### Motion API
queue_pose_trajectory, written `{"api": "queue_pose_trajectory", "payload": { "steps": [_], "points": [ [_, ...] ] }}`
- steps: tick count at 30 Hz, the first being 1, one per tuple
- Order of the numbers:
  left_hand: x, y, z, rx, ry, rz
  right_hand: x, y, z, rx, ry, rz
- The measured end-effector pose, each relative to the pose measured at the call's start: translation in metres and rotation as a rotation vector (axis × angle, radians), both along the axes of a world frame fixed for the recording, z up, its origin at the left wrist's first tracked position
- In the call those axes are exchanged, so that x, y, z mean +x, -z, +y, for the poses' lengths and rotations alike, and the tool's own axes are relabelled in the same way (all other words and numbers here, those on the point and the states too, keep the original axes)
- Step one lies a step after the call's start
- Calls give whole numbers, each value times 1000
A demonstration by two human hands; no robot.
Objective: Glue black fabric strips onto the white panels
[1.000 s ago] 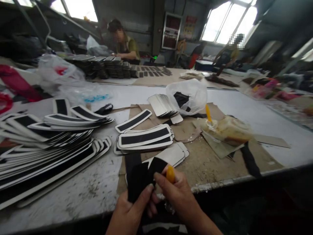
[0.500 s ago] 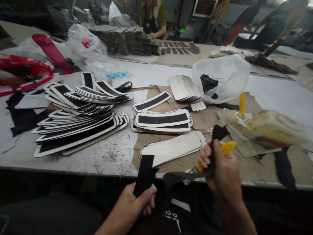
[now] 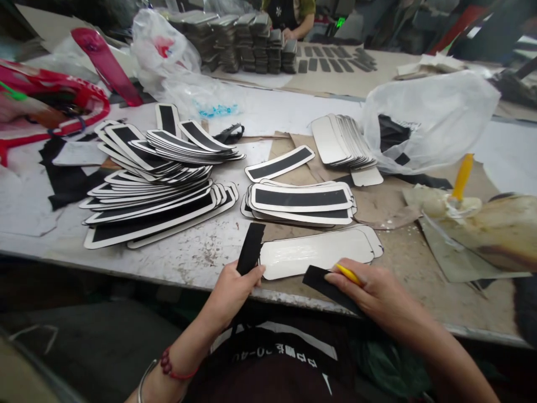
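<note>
My left hand (image 3: 235, 291) grips a black strip (image 3: 251, 246) that stands up at the left end of a white curved panel (image 3: 310, 253). The panel looks wet and shiny on top. My right hand (image 3: 364, 285) pinches another black strip (image 3: 329, 286) by the panel's lower right edge, with a yellow-handled brush (image 3: 349, 274) held in the same hand. Behind the panel lies a stack of white-edged panels with black centres (image 3: 300, 197). A larger pile of such panels (image 3: 159, 218) spreads to the left.
White blank panels (image 3: 339, 140) are fanned out at the back, beside a clear plastic bag (image 3: 444, 117). On the right, a glue container (image 3: 499, 224) has a yellow handle (image 3: 464, 176) standing in it. A person (image 3: 293, 22) works across the table behind grey stacks (image 3: 239, 42).
Both hands have moved up to the table's front edge, beside the white panel. The right hand has turned, and its strip now points left and lies lower. The view has shifted slightly.
</note>
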State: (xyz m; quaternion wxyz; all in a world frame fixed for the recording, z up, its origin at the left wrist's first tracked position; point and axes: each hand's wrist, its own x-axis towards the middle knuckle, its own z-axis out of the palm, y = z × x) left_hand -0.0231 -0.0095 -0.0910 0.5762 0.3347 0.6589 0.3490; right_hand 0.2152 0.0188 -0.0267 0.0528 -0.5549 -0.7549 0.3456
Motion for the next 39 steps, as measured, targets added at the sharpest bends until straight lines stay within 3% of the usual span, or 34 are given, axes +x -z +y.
{"api": "queue_pose_trajectory", "payload": {
  "steps": [4,9,15,24,31,35,39],
  "points": [
    [-7,-2,9,-32,48,-74,-41,3,27,-33,-157,-1],
    [-11,-3,17,-87,67,-141,-74,20,57,-85,-259,-77],
    [-14,-3,22,-126,80,-195,-82,35,68,-51,-318,-252],
    [-18,-7,27,-96,116,-173,-84,35,69,-38,-324,-297],
    [-4,-3,30,-69,1,70,-94,33,64,12,-325,-401],
    [-3,4,29,-40,-9,79,-73,21,57,27,-331,-448],
    [-5,4,28,-43,-10,67,-4,8,49,-32,-154,-515]
  ]
}}
